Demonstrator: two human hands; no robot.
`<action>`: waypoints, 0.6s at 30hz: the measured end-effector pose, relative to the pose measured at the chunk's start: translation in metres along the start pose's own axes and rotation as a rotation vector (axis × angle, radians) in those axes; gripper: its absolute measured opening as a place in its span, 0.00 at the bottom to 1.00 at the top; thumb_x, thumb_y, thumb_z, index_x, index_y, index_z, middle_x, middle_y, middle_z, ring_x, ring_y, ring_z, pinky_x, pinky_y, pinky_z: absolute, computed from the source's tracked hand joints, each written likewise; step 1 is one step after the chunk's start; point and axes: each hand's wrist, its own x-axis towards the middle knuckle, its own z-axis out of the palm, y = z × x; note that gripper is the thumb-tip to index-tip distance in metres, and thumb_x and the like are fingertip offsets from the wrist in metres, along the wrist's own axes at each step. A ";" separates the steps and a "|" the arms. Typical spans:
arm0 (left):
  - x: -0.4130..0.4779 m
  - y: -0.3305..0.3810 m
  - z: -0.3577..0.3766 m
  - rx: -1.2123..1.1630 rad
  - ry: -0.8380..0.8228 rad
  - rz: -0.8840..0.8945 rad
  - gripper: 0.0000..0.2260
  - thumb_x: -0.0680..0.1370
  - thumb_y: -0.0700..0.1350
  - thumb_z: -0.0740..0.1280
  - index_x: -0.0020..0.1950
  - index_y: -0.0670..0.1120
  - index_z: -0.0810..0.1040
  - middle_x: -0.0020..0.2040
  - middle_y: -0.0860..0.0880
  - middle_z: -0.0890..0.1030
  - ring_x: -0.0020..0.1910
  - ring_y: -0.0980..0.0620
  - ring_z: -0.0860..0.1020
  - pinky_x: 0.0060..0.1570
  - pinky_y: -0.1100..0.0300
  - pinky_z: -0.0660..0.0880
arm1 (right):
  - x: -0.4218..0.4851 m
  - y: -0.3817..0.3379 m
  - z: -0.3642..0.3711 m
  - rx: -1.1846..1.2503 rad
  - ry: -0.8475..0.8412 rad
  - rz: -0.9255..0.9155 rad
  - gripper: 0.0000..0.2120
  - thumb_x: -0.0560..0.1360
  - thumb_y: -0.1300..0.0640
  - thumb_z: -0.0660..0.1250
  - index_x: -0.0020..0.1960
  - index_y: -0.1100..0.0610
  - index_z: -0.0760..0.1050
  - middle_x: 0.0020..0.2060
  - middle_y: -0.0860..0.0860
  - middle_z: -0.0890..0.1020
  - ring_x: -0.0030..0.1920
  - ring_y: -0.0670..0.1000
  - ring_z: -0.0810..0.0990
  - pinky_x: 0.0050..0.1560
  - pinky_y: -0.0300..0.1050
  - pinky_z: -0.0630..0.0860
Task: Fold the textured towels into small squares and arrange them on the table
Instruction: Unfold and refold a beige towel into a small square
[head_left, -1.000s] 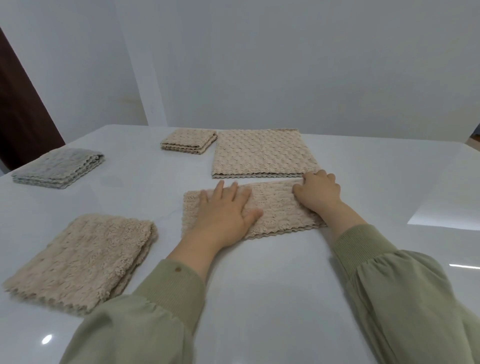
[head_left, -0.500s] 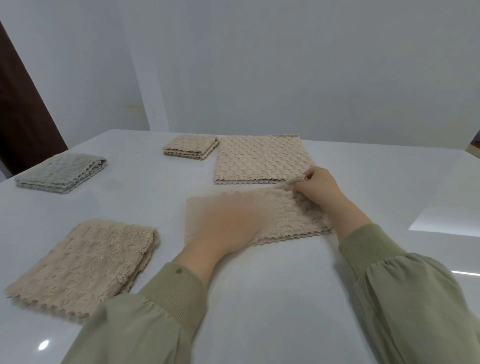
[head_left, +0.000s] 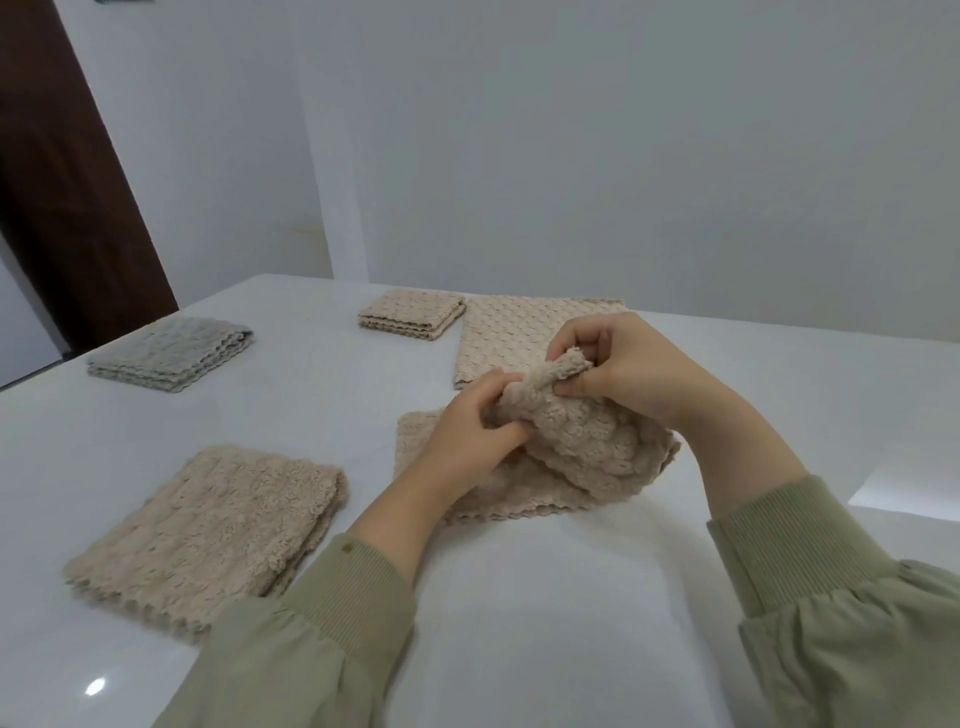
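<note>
A beige textured towel (head_left: 587, 447) lies half-folded in the middle of the white table (head_left: 519, 597). Its right end is lifted off the surface and curls over toward the left. My right hand (head_left: 623, 364) pinches the raised edge at its top. My left hand (head_left: 467, 431) grips the same raised edge lower down, fingers curled into the cloth. The towel's left part still lies flat under my left wrist. Behind it, a larger beige towel (head_left: 519, 332) lies spread flat, partly hidden by my hands.
A folded beige towel (head_left: 208, 525) lies at the near left. A small folded beige square (head_left: 413, 314) sits at the back, and a folded grey towel (head_left: 169, 353) at the far left. A wall runs behind the table; a dark door stands at the left.
Both hands went from pressing the towel flat to gripping its right end, which is now lifted and brought over toward the left. The camera view has tilted upward.
</note>
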 end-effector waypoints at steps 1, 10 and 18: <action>-0.002 0.005 -0.001 -0.010 0.001 0.008 0.14 0.71 0.38 0.70 0.54 0.51 0.80 0.53 0.49 0.81 0.55 0.52 0.78 0.57 0.53 0.75 | 0.001 0.001 0.000 -0.001 0.006 0.002 0.11 0.69 0.70 0.71 0.41 0.55 0.78 0.24 0.38 0.78 0.29 0.36 0.76 0.34 0.27 0.70; -0.003 0.019 -0.011 0.062 0.104 -0.046 0.07 0.74 0.45 0.71 0.37 0.45 0.81 0.33 0.47 0.78 0.34 0.53 0.75 0.36 0.56 0.72 | 0.009 0.010 0.009 -0.134 0.320 0.072 0.11 0.69 0.57 0.73 0.51 0.49 0.78 0.43 0.44 0.81 0.45 0.41 0.79 0.45 0.32 0.73; 0.001 0.012 -0.016 0.115 0.552 -0.018 0.17 0.76 0.44 0.67 0.32 0.42 0.65 0.27 0.52 0.65 0.26 0.57 0.61 0.26 0.65 0.58 | 0.020 0.051 0.018 0.632 0.105 0.662 0.51 0.59 0.30 0.71 0.71 0.59 0.64 0.68 0.54 0.71 0.64 0.56 0.73 0.66 0.56 0.69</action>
